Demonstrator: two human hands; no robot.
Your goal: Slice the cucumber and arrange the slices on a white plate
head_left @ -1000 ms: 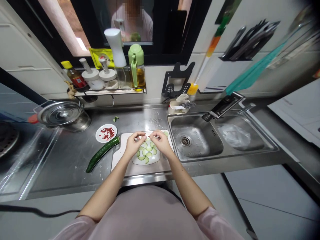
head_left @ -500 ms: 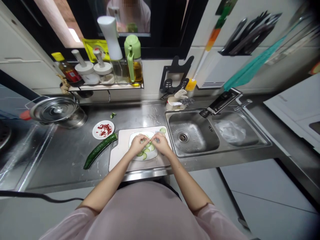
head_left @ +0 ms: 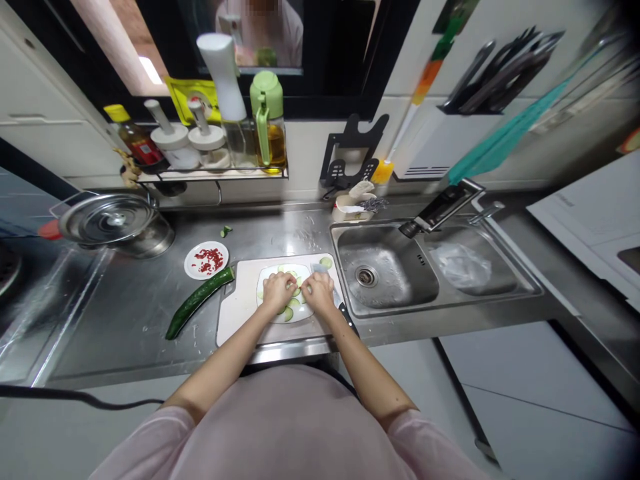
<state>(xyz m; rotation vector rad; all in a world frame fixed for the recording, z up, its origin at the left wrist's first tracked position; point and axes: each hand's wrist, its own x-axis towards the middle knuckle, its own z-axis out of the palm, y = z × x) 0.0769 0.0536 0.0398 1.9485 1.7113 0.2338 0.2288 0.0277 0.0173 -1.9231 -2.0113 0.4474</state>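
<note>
Both hands are over a white plate (head_left: 263, 300) of thin cucumber slices (head_left: 289, 313), which stands on a white cutting board (head_left: 235, 317). My left hand (head_left: 279, 291) is closed, fingertips pinched above the slices. Close beside it, my right hand (head_left: 319, 291) pinches too; whatever sits between the fingertips is too small to make out. A knife (head_left: 349, 320) lies on the board's right side, partly hidden under my right wrist. One cucumber slice (head_left: 326, 263) rests at the board's far right corner. Left of the board are a cut cucumber (head_left: 197, 305) and a small white dish (head_left: 189, 267) with red bits (head_left: 210, 259).
Right of the board is a steel sink (head_left: 385, 267) with a black faucet (head_left: 440, 210); a plastic bag (head_left: 463, 263) lies in its second basin. A lidded steel pot (head_left: 117, 223) stands at the left. Bottles and jars (head_left: 173, 147) line a wall shelf.
My hands have lowered slightly, and the fingertips have drawn a little apart. My right forearm has shifted left, so the knife handle now shows.
</note>
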